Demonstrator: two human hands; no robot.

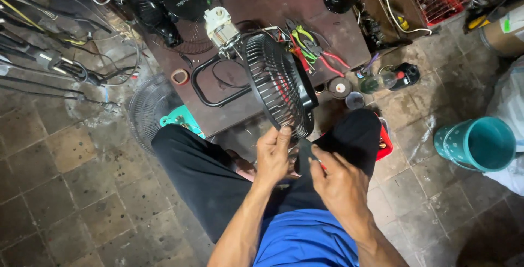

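Far left I see a bare wire fan grille (146, 111) lying on the tiled floor, then a roll of tape (179, 76) on the dark worktable (284, 5). My left hand (272, 154) pinches the lower rim of the black fan guard (275, 84), which stands on edge over my lap — its top near the white motor (220, 28). My right hand (339, 182) grips a dark strip at that rim. Red-handled pliers (322, 60) lie beyond; far right, a teal bucket (480, 143) on its side.
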